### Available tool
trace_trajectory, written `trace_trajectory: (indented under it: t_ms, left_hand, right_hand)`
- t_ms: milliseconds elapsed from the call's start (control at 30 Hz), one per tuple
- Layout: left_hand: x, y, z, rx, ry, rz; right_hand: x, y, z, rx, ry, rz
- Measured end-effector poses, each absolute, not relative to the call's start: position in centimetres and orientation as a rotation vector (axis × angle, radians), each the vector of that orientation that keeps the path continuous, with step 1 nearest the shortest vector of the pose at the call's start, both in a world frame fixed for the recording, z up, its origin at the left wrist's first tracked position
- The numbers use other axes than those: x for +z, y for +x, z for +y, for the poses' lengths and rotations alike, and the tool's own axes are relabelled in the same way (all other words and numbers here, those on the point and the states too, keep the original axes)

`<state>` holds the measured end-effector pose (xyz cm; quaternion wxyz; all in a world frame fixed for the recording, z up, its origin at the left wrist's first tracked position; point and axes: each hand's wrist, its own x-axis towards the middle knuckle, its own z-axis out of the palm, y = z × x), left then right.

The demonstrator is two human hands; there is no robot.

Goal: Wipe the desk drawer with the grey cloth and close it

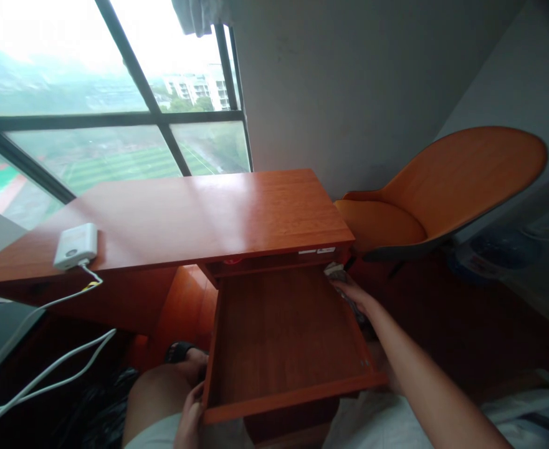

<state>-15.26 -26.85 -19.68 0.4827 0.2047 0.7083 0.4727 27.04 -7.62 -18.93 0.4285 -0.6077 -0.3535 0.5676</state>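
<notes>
A pulled-out wooden drawer (283, 337) hangs open under the reddish-brown desk (199, 215); its inside looks bare. My left hand (190, 416) grips the drawer's front left corner, fingers curled round the edge. My right hand (351, 292) reaches along the drawer's right side near the back and presses a crumpled grey cloth (336, 272) against the rail, fingers closed over it.
A white power adapter (75, 246) with white cables (45, 368) lies on the desk's left end. An orange chair (442, 193) stands to the right by the wall. A large window is behind the desk. My knee and sandalled foot (181, 353) are below.
</notes>
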Motion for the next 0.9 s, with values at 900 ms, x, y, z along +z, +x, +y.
trace_trajectory:
  t_ms: [900]
  left_hand:
    - [-20.0,-15.4,-26.8,1.159,0.606,1.751]
  right_hand:
    - [-18.6,29.9,-19.6,1.584,-1.687,-0.823]
